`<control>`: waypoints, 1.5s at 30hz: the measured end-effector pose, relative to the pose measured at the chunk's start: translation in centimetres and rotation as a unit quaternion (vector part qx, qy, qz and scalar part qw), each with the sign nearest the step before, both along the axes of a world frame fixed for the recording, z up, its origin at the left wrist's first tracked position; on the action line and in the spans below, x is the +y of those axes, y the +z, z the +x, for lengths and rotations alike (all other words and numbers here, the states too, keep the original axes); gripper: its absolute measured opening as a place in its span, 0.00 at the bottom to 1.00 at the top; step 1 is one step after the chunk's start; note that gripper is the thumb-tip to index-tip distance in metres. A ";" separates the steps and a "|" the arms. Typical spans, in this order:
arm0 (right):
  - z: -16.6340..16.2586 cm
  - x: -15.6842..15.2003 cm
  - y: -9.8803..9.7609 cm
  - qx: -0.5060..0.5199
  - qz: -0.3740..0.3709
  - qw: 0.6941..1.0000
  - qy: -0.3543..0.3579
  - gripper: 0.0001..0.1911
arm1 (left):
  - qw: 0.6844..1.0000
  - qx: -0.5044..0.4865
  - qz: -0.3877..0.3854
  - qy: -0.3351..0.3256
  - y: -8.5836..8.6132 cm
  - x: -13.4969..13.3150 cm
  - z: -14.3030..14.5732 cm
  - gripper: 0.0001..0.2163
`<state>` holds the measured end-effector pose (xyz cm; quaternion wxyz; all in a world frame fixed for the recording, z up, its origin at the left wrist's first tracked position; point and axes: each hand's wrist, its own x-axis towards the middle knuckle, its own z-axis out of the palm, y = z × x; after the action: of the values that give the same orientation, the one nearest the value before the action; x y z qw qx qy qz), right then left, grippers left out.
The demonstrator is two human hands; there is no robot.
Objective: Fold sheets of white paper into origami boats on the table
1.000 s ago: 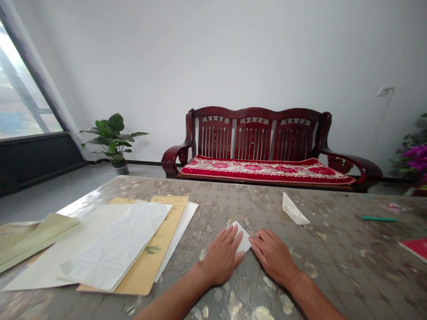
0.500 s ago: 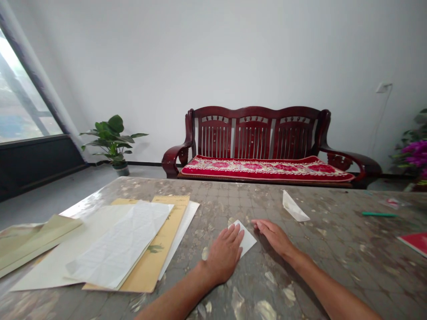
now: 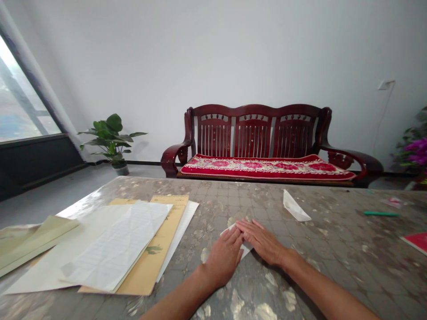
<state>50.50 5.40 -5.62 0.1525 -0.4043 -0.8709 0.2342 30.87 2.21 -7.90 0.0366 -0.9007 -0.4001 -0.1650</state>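
Observation:
A small folded piece of white paper (image 3: pixel 247 250) lies on the patterned tabletop (image 3: pixel 213 204), mostly covered by both hands. My left hand (image 3: pixel 224 254) rests flat on its left part with the fingers stretched out. My right hand (image 3: pixel 260 241) lies across the paper's right part, fingers extended, their tips meeting those of the left hand. Further back and to the right stands a folded white paper shape (image 3: pixel 295 206), apart from both hands.
On the left lie loose white sheets (image 3: pixel 123 244), a tan pad (image 3: pixel 142 280) and a yellowish folded paper (image 3: pixel 40 240). A green pen (image 3: pixel 382 214) and a red item (image 3: pixel 416 241) are at the right. A wooden bench (image 3: pixel 253 133) stands beyond the table.
My right hand has moved left from beside the folded paper onto it, touching the left fingertips. My left hand stays on the paper.

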 end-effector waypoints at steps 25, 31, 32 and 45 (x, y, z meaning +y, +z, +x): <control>-2.0 1.5 -0.1 -0.196 0.089 0.961 -0.175 0.28 | 0.992 0.035 -0.055 0.109 0.5 -0.8 -0.4 0.25; 0.5 0.1 0.9 -0.111 0.125 0.970 -0.174 0.24 | 0.984 -0.011 -0.132 0.120 1.2 0.1 -0.3 0.21; 0.6 -0.5 1.1 -0.076 0.136 0.977 -0.144 0.23 | 0.982 -0.030 -0.141 0.121 0.9 0.3 -0.4 0.21; 0.4 -3.0 1.2 -0.053 0.092 0.994 -0.015 0.24 | 0.988 -0.046 -0.143 0.038 1.9 0.7 -5.8 0.26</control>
<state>50.90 2.40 -4.46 0.1464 -0.4136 -0.8892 0.1295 25.11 2.96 -6.01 -0.1045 -0.8723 -0.4548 -0.1460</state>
